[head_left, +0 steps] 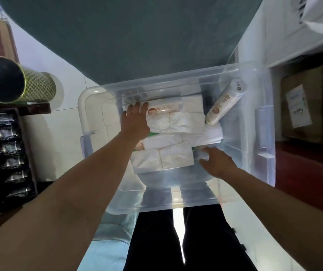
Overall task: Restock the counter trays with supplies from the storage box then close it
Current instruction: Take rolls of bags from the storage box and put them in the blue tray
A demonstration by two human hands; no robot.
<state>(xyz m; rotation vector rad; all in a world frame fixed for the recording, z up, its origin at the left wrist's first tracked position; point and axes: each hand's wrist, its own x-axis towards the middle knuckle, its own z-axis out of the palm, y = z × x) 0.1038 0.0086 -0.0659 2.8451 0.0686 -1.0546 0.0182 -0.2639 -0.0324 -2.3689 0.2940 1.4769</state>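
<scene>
A clear plastic storage box stands open on the floor in front of me, its lid off. Several white tissue packs lie inside, and a white roll pack with orange print leans in the far right corner. My left hand reaches into the box, fingers spread, resting on a far tissue pack with a red label. My right hand is low at the near right inside the box, its fingers touching a tissue pack's edge; whether it grips is unclear.
The white lid lies beside the box on the left. A green patterned tube sits on a dark shelf of black packets at left. A cardboard carton stands on a red surface at right. A grey-green counter looms above.
</scene>
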